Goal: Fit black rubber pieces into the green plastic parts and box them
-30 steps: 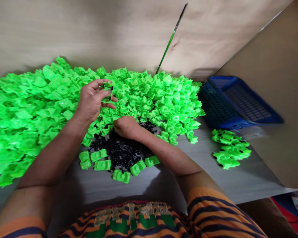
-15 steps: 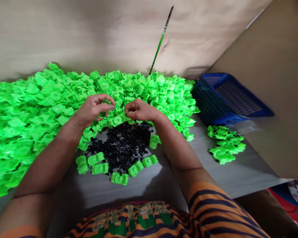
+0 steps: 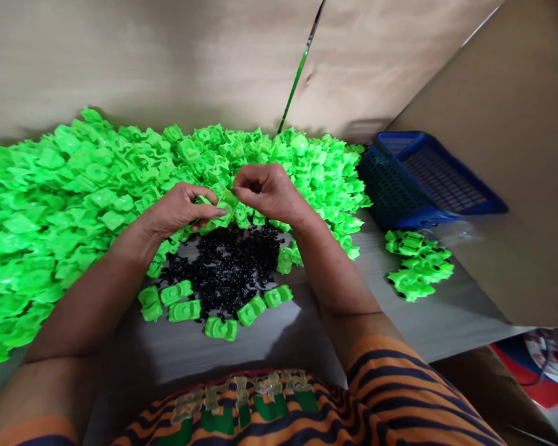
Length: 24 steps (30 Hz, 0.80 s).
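Plywood wall runs across the back, w/ a plain side panel on our R. Below, we've a grey tabletop, its R front edge running on a slant; beyond it, some red stuff lower down. Open room: bare strip up front, plus a gap btwn our R forearm & the small car cluster. Big green heap fills L & back, up vs. the wall; blue basket sits tilted nr the R panel. Black parts lie mid-table, loose green car bodies around their front & sides. Our L hand pinches the green piece btwn thumb & fingers, above the back edge of the black parts. Our R hand is curled, thumb & index tips together at the piece's upper edge; can't tell what's btwn them. Vs. prev. frame, L hand is in closer & now grips the piece; R hand is a bit higher.
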Each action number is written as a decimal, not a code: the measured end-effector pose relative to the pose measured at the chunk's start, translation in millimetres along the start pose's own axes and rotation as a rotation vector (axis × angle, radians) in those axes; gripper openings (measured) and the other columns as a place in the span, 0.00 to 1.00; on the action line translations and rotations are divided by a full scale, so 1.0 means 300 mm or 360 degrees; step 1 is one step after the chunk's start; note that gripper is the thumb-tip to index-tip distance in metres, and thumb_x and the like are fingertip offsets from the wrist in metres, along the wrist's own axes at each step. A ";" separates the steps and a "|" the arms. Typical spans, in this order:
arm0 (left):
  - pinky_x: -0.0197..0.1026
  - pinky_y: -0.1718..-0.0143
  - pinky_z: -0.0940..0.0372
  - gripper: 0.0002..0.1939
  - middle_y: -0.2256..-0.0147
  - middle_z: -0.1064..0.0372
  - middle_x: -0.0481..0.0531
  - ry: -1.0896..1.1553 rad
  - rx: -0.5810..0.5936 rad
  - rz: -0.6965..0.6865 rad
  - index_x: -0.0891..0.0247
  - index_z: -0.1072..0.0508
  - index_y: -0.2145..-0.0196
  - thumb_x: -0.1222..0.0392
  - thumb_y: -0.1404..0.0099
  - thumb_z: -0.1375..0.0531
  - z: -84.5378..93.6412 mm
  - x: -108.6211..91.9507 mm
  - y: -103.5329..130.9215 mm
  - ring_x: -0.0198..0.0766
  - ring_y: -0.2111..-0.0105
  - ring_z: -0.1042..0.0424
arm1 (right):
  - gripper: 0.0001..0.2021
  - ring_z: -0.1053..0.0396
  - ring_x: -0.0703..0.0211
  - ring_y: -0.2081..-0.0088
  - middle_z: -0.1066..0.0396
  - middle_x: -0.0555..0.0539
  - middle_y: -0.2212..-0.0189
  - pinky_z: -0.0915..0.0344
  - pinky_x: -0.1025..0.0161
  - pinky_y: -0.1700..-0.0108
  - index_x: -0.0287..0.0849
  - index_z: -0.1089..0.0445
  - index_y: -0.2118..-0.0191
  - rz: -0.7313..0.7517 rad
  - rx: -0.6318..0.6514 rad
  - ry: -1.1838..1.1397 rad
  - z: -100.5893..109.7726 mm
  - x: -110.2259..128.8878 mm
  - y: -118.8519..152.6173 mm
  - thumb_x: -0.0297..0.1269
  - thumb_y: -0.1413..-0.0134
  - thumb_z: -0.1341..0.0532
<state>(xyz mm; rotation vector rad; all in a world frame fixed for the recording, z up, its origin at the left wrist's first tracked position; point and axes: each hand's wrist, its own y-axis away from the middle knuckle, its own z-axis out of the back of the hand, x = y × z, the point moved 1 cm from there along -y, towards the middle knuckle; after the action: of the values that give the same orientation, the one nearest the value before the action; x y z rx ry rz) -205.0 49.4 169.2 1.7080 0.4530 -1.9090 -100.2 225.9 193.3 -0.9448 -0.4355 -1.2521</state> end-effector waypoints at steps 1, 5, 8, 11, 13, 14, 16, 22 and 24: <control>0.33 0.87 0.47 0.17 0.85 0.38 0.44 0.0028 -0.0033 -0.0028 0.61 0.23 0.75 0.52 0.55 0.22 0.002 0.000 -0.003 0.31 0.87 0.40 | 0.07 0.45 0.66 0.70 0.41 0.55 0.76 0.45 0.66 0.66 0.42 0.36 0.71 -0.0016 -0.0049 -0.0006 -0.009 -0.004 -0.004 0.28 0.41 0.43; 0.32 0.88 0.50 0.17 0.85 0.38 0.44 -0.0117 -0.0118 0.0011 0.60 0.22 0.75 0.49 0.53 0.22 0.009 -0.006 -0.003 0.29 0.88 0.42 | 0.07 0.44 0.66 0.70 0.41 0.55 0.76 0.45 0.65 0.66 0.42 0.35 0.70 -0.0107 -0.0121 0.0059 -0.024 -0.018 -0.012 0.28 0.40 0.42; 0.32 0.87 0.52 0.16 0.82 0.33 0.46 -0.0236 -0.0183 0.0028 0.61 0.19 0.71 0.47 0.47 0.25 0.013 -0.007 -0.002 0.28 0.86 0.43 | 0.07 0.44 0.66 0.70 0.40 0.54 0.76 0.44 0.65 0.65 0.41 0.34 0.71 -0.0151 -0.0012 0.0153 -0.012 -0.021 -0.011 0.26 0.42 0.43; 0.31 0.86 0.50 0.14 0.77 0.32 0.47 -0.0168 -0.0358 -0.0071 0.60 0.17 0.64 0.49 0.44 0.29 0.013 -0.003 -0.008 0.30 0.83 0.39 | 0.07 0.43 0.65 0.69 0.38 0.53 0.76 0.44 0.63 0.62 0.39 0.31 0.71 -0.0245 0.0265 0.0322 -0.005 -0.034 -0.014 0.23 0.45 0.43; 0.31 0.84 0.45 0.15 0.75 0.33 0.46 -0.0087 -0.0451 -0.0158 0.59 0.16 0.59 0.55 0.45 0.31 0.014 -0.003 -0.011 0.32 0.80 0.35 | 0.07 0.42 0.65 0.69 0.37 0.53 0.76 0.44 0.63 0.61 0.37 0.29 0.71 -0.0328 0.0539 0.0458 -0.017 -0.048 -0.020 0.22 0.47 0.42; 0.30 0.83 0.43 0.17 0.74 0.33 0.47 -0.0040 -0.0477 -0.0194 0.59 0.17 0.57 0.59 0.46 0.33 0.015 -0.005 -0.011 0.33 0.78 0.33 | 0.07 0.42 0.64 0.69 0.37 0.53 0.76 0.44 0.63 0.60 0.37 0.28 0.71 -0.0365 0.0625 0.0518 -0.025 -0.053 -0.023 0.22 0.47 0.41; 0.31 0.81 0.38 0.22 0.72 0.31 0.48 0.0043 -0.0499 -0.0242 0.59 0.17 0.55 0.63 0.49 0.37 0.017 -0.014 -0.007 0.35 0.74 0.30 | 0.06 0.41 0.64 0.69 0.36 0.54 0.76 0.44 0.63 0.61 0.36 0.25 0.65 -0.0402 0.0534 0.0586 -0.039 -0.047 -0.027 0.23 0.45 0.40; 0.34 0.77 0.31 0.36 0.63 0.24 0.50 0.0024 -0.0305 -0.0318 0.58 0.22 0.42 0.64 0.51 0.34 -0.039 -0.032 0.034 0.38 0.69 0.24 | 0.13 0.36 0.64 0.68 0.32 0.54 0.70 0.42 0.66 0.62 0.38 0.29 0.45 -0.0150 -0.0248 0.0294 -0.033 0.056 0.008 0.33 0.32 0.41; 0.34 0.74 0.28 0.37 0.64 0.23 0.49 0.0045 -0.0303 -0.0328 0.58 0.24 0.40 0.62 0.50 0.32 -0.070 -0.027 0.042 0.40 0.66 0.22 | 0.12 0.36 0.65 0.68 0.32 0.54 0.70 0.41 0.66 0.62 0.39 0.30 0.46 -0.0112 -0.0160 0.0177 -0.031 0.072 0.016 0.33 0.34 0.40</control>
<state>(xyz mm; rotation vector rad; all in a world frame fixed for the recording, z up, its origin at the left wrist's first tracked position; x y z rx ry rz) -180.1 52.6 175.5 1.6177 0.8226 -1.9145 -91.1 205.4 202.3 -0.9458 -0.3229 -1.3938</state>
